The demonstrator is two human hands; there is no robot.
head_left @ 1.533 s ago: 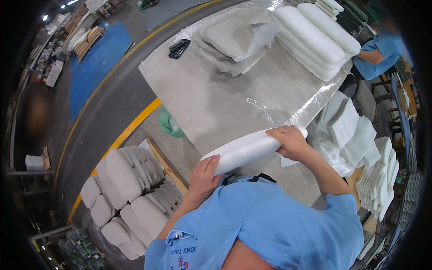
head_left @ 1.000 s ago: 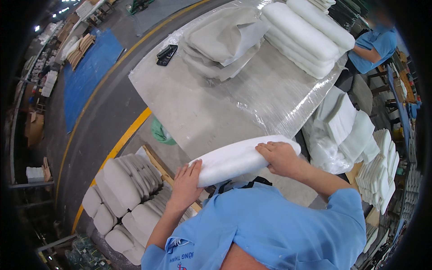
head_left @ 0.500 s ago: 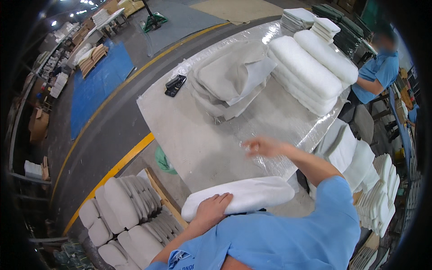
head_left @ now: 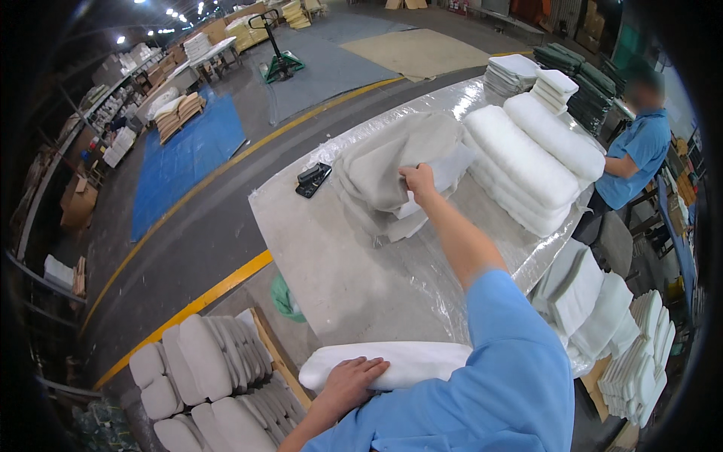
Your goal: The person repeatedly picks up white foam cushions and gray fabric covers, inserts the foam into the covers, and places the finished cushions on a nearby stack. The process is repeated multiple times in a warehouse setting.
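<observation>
A long white padded piece [head_left: 414,360] lies along the table's near edge, against my body. My left hand [head_left: 354,380] rests on its left end, fingers laid flat over the top. My right arm reaches across the table, and my right hand [head_left: 419,181] pinches the edge of a grey fabric cover [head_left: 392,162] on a loose pile. A paler flap [head_left: 452,167] of cloth sticks out to the right of that hand. The fingertips are partly hidden by the hand itself. My right sleeve covers the right end of the padded piece.
Thick white pads [head_left: 520,169] are stacked right of the pile. A black phone [head_left: 313,181] with a dark object on it lies to the left. Grey cushions [head_left: 199,354] fill a crate at lower left. A person [head_left: 636,158] in blue stands at the far right.
My right hand has moved from above the bare tabletop forward to the grey pile and taken hold of a fabric cover. My left hand stays on the white padded piece. The view has shifted.
</observation>
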